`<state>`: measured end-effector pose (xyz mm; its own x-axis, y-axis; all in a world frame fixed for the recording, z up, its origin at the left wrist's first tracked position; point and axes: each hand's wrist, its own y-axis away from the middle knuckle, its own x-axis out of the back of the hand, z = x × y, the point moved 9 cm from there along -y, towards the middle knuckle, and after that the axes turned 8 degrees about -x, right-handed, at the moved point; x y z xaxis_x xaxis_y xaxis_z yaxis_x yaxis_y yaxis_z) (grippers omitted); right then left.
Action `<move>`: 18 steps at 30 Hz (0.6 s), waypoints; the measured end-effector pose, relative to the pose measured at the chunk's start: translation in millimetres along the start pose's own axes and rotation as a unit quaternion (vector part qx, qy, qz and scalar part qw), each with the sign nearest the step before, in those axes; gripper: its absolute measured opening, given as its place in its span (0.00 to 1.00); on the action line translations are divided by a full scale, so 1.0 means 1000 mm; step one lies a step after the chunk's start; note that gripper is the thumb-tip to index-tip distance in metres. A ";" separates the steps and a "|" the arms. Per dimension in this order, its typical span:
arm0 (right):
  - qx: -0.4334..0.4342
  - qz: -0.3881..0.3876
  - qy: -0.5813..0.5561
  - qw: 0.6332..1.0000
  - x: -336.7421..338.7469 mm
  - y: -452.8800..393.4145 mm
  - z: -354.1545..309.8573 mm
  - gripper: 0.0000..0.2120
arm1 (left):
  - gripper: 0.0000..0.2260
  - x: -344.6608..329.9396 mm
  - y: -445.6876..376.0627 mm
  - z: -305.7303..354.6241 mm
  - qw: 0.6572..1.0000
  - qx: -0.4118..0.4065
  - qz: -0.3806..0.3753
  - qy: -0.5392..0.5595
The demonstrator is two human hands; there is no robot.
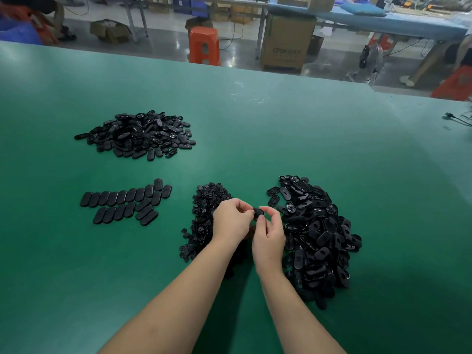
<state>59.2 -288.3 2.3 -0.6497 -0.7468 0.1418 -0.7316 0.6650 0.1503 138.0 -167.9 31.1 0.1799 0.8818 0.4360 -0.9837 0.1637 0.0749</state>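
Head cam, small black oval part (258, 213), pinched by both hands

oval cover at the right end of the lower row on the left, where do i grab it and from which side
Probably from above, pinching its two rounded ends: the oval cover lies flat on the green table, one long edge against the next cover, both ends free.
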 end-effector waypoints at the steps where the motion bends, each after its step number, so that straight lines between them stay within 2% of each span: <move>1: -0.003 -0.001 -0.003 1.000 0.000 0.000 0.000 0.10 | 0.07 0.001 0.000 0.001 1.000 -0.004 0.002 -0.006; 4: -0.016 -0.004 -0.014 1.000 0.000 -0.001 0.002 0.11 | 0.03 0.005 -0.001 0.003 1.000 -0.021 0.012 -0.012; 8: -0.031 -0.001 -0.024 0.999 0.000 -0.003 0.005 0.12 | 0.12 0.002 -0.002 0.001 0.999 -0.030 -0.026 -0.001; 12: -0.037 0.000 -0.028 0.999 0.000 -0.002 0.006 0.13 | 0.04 -0.001 0.001 0.004 0.998 -0.046 -0.048 0.020; 16: -0.039 -0.002 -0.038 0.999 -0.001 -0.001 0.004 0.16 | 0.04 0.000 0.000 0.004 0.997 -0.046 -0.056 0.027; 18: -0.037 -0.007 -0.040 0.998 -0.002 0.000 0.003 0.14 | 0.05 0.000 -0.001 0.002 0.996 -0.037 -0.069 0.051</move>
<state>59.9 -287.4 -1.1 -0.6564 -0.7520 0.0601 -0.7255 0.6510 0.2233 138.9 -169.3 33.2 0.3161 0.8887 0.3321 -0.9474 0.3145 0.0599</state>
